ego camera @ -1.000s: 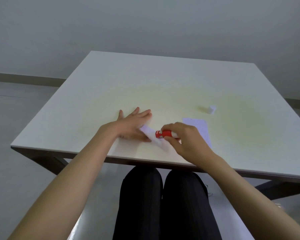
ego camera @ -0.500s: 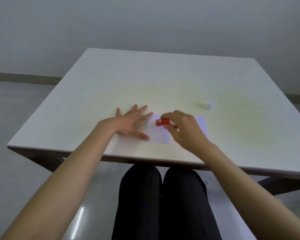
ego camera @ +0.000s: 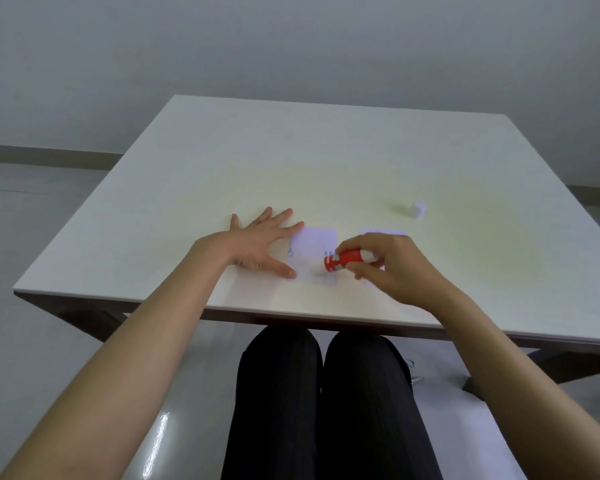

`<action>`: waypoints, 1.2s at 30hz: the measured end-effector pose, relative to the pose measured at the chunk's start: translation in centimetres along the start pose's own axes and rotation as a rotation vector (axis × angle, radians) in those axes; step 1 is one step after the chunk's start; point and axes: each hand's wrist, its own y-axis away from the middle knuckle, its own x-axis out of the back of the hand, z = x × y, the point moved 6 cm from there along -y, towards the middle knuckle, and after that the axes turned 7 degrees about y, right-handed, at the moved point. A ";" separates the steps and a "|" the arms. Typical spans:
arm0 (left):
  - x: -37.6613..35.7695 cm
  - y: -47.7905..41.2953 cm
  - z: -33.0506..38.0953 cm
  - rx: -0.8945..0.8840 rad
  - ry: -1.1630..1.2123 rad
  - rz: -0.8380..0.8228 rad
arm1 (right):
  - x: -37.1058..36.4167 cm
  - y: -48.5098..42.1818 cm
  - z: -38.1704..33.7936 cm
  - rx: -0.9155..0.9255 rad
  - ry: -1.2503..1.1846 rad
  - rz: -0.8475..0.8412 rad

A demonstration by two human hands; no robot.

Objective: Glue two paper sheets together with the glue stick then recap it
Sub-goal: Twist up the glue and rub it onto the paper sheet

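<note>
A small white paper sheet [ego camera: 313, 247] lies flat near the table's front edge. My left hand [ego camera: 261, 245] rests spread on the table, its fingertips pinning the sheet's left edge. My right hand [ego camera: 384, 268] grips a red glue stick [ego camera: 343, 260], tilted with its tip down on the sheet's lower right part. A second white sheet [ego camera: 381, 233] lies just right of the first, mostly hidden behind my right hand. The white cap [ego camera: 417, 210] stands alone on the table further to the right and back.
The white table [ego camera: 326, 161] has its front edge just below my hands. My legs in dark trousers show under the table. Grey floor and a plain wall surround it.
The glue stick has slid across the sheet from its upper part towards the lower right. My left hand has stayed spread on the sheet's left edge.
</note>
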 end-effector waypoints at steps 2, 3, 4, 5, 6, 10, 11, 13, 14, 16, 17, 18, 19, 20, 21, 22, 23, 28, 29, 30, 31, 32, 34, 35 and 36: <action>0.0 0.0 0.0 0.001 0.000 0.001 | 0.4 0.2 0.4 -0.001 -0.003 -0.052; 0.0 0.0 0.0 0.002 0.000 0.000 | 0.9 0.0 0.9 -0.030 0.013 -0.024; 0.0 0.0 0.0 0.003 0.002 0.000 | 1.5 -0.3 1.5 -0.076 0.026 0.021; 0.0 0.0 0.0 0.002 0.003 0.001 | 1.9 -0.6 2.0 -0.122 0.033 0.067; 0.0 0.0 0.0 0.001 0.003 0.003 | 2.0 -0.8 2.3 -0.151 0.038 0.105; -0.1 -0.1 0.0 0.007 0.000 0.005 | 1.3 0.1 1.3 -0.067 0.072 0.062; -0.1 -0.1 0.0 0.008 0.003 0.006 | 1.1 0.3 0.9 -0.031 0.070 0.009; -0.2 -0.2 0.0 0.009 0.002 0.008 | 1.0 0.1 0.4 0.000 0.068 -0.062; -0.2 -0.2 0.0 0.007 -0.001 0.009 | 1.1 -0.6 0.4 0.000 0.076 -0.060; -0.3 -0.2 0.0 -0.001 -0.003 0.014 | 1.3 -2.2 0.7 -0.037 0.075 -0.004; -0.3 -0.2 0.0 -0.006 -0.003 0.017 | 1.5 -3.1 0.9 -0.068 0.069 0.035; -0.4 -0.1 0.0 -0.010 -0.005 0.021 | 1.5 -3.7 1.0 -0.100 0.066 0.080; -0.4 -0.2 0.0 -0.013 -0.006 0.023 | 1.5 -4.1 1.1 -0.121 0.066 0.124; -0.4 -0.2 -0.1 -0.013 -0.007 0.025 | 1.3 -4.2 0.9 -0.124 0.063 0.153; -0.5 -0.3 -0.1 -0.010 -0.010 0.023 | 0.8 -4.0 0.5 -0.105 0.061 0.155; -0.5 -0.3 -0.1 -0.005 -0.012 0.021 | 0.1 -3.7 0.0 -0.069 0.069 0.131; -0.6 -0.4 -0.2 0.000 -0.011 0.019 | -0.6 -3.3 -0.6 -0.029 0.085 0.096; -0.8 -0.5 -0.4 0.003 0.006 0.010 | -0.5 -2.2 -0.6 -0.057 -0.031 0.120; -0.8 -0.5 -0.4 0.005 -0.002 0.006 | 0.2 -2.2 0.0 -0.113 -0.057 0.189; -0.7 -0.5 -0.3 0.007 -0.010 0.002 | 0.9 -2.2 0.6 -0.166 -0.084 0.259; -0.7 -0.5 -0.2 0.008 -0.012 0.002 | 1.6 -2.1 1.1 -0.209 -0.114 0.319; -0.7 -0.4 -0.2 0.009 -0.011 0.002 | 2.0 -1.9 1.5 -0.239 -0.140 0.363; -0.7 -0.2 -0.1 0.008 0.008 0.000 | 2.4 -1.6 2.0 -0.275 -0.187 0.402; -0.7 -0.1 -0.1 0.003 0.027 0.003 | 2.4 -1.3 2.1 -0.288 -0.218 0.408; -0.7 0.0 -0.1 -0.004 0.050 0.010 | 2.2 -1.0 2.2 -0.301 -0.267 0.410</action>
